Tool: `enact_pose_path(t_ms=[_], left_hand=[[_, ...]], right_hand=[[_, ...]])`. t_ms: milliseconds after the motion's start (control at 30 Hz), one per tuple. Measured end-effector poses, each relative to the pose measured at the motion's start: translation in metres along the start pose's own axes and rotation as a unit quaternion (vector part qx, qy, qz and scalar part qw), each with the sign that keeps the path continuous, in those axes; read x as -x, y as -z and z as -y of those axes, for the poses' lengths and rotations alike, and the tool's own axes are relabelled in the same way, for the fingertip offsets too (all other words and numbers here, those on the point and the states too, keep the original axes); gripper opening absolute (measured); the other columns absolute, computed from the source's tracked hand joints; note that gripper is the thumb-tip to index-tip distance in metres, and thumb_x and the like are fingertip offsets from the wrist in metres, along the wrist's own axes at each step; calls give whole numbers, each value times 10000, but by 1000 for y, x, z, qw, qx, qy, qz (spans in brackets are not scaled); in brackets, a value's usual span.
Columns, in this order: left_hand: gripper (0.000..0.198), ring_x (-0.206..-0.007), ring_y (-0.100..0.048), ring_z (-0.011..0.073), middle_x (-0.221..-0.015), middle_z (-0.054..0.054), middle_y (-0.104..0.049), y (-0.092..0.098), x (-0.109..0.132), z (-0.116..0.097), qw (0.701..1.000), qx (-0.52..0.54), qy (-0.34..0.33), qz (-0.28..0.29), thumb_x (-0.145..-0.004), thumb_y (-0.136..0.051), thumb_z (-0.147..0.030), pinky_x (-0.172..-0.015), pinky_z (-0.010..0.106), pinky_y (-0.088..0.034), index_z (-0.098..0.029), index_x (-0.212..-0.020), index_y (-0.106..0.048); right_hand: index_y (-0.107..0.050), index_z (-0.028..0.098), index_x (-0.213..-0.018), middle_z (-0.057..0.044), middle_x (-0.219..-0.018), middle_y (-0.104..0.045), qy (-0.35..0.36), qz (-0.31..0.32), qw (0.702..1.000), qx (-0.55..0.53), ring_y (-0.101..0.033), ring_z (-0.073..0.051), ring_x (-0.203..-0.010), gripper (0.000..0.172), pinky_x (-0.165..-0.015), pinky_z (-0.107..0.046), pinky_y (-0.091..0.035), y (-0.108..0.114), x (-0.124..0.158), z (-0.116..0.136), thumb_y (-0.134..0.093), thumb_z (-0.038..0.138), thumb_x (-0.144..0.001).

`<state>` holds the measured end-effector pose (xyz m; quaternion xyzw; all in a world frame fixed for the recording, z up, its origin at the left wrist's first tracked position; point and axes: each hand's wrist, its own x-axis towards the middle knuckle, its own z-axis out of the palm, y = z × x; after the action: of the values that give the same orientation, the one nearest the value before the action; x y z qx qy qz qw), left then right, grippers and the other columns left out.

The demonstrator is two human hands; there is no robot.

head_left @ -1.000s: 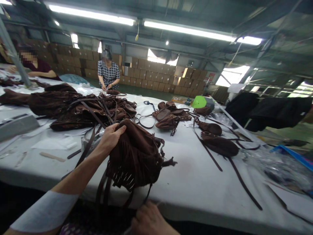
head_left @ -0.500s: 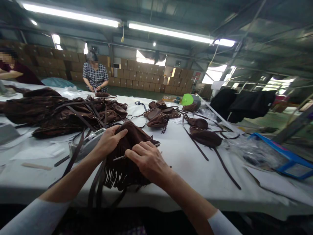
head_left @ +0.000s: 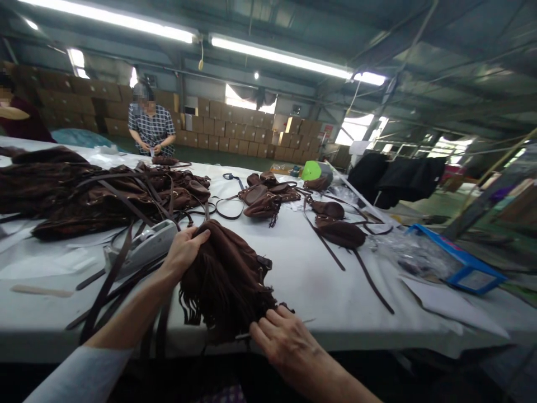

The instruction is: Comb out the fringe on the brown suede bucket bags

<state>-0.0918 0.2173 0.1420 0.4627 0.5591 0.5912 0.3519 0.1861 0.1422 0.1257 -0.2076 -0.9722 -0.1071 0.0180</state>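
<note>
A dark brown fringed bag [head_left: 229,263] lies at the table's near edge, its strips hanging down at the left. Its upper end is pinched between the thumb and fingers of my left hand [head_left: 184,252]. My right hand [head_left: 281,338] is closed at the bag's lower right edge around a thin pale rod [head_left: 242,336], whose end sticks out on the left. Whether those fingers also grip the bag is hidden. Long brown straps [head_left: 113,280] trail over the table left of the bag.
Behind my left hand is a grey device [head_left: 146,246]. Brown bags [head_left: 104,193] are heaped at the left, with more bags [head_left: 262,198] farther back and at the right [head_left: 342,230]. A blue box [head_left: 470,268] stands among clear plastic at the right. A co-worker [head_left: 151,126] stands across the table.
My right hand has moved down and right, from the bag's middle to its lower edge, with the rod. My left hand keeps its hold. The view has turned slightly right.
</note>
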Motion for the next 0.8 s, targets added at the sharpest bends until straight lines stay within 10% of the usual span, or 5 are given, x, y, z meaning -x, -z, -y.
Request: enact_pose_path(t_ms=[167,300,533,800], left_hand=[[405,-750,-606,222,-799,45,-680,-8,1,7,997,-65,-51,2,-706,-636,-509,-658,289,-443,-132,-851,-668],[412,-741,-612,228,-800,48,-683,14,-2,20,969,-234,-73,-16,-761,-528,-525,-656,286,-432,-145,-847,-661],[402,-700,-616,242,-732,62,-670,50,-3,49,939,-341,-21,-38,-744,-472,-527,-608,287,-411,-162,-773,-638],[299,-732,-621,279,-739,107,-652,42,1,71,914,-401,-10,-54,-780,-505,-436,-682,342,-446,-162,-756,-622]], right_hand=[[-576,157,-914,-38,-812,-602,-84,2,984,-156,-507,-181,-730,191,-634,-289,-342,1,5,-1,-501,22,-801],[-624,159,-893,21,-677,-533,-193,15,884,-426,-474,-115,-604,192,-543,-218,-330,14,-7,-30,-439,113,-871],[-659,153,-929,37,-666,-511,-129,110,774,-610,-444,-86,-593,196,-531,-184,-325,26,-29,-40,-480,145,-850],[-662,163,-992,27,-699,-540,-112,121,796,-582,-467,-96,-625,204,-535,-180,-338,16,-28,-24,-498,200,-876]])
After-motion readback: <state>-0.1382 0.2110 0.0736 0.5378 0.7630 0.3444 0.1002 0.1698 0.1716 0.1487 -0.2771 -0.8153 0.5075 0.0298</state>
